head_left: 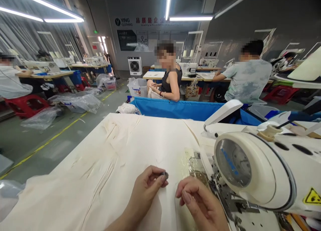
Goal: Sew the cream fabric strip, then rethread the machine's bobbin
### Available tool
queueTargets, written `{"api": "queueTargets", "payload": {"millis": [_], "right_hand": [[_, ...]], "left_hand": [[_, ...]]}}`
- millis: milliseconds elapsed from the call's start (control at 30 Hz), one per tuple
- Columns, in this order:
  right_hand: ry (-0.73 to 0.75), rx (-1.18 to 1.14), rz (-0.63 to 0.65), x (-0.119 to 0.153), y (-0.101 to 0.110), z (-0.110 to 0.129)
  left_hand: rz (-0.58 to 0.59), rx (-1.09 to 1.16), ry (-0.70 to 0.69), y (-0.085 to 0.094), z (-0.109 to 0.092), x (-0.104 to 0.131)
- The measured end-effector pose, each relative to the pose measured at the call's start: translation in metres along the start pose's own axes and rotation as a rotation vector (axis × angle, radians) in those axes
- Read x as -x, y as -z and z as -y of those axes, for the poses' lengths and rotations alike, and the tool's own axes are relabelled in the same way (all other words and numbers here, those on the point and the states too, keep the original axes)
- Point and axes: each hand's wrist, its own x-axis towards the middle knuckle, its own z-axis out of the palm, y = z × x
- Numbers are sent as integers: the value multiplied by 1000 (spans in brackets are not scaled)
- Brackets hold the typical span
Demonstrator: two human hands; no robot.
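Above the white table (150, 140), my left hand (150, 187) pinches a small dark round object (164, 174), perhaps a bobbin, between thumb and fingertips. My right hand (200, 201) is a short way to its right, beside the sewing machine (260, 167), with thumb and fingertips brought close together. Whether a thread or other thin thing is between those fingertips is too small to tell. Cream fabric (100, 170) lies in loose folds on the left part of the table.
A blue cloth bin (165, 107) stands behind the table's far edge. Beyond it a person (172, 80) sits turned sideways, and another person (250, 74) sits at a machine. Plastic bags (82, 99) lie on the floor at the left.
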Motion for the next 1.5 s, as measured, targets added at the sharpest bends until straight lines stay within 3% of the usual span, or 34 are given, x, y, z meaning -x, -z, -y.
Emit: {"api": "queueTargets", "payload": {"millis": [100,233,567,733,933,1300,1500], "right_hand": [[46,13,45,1,1,10],[99,44,102,-8,6,10],[97,160,97,-12,7,8],[148,221,93,-13,7,6],[102,301,85,-14,7,4],[75,524,-45,-18,9,-1],[156,401,-109,-13,9,-1]], "left_hand": [[-42,-49,-54,-1,-5,4],[27,-68,-58,2,-2,-4],[56,17,-56,4,0,-8],[90,106,-3,5,-2,-8],[113,164,42,5,-6,-8],[121,226,79,6,-9,-8],[113,180,58,8,-6,-10]]}}
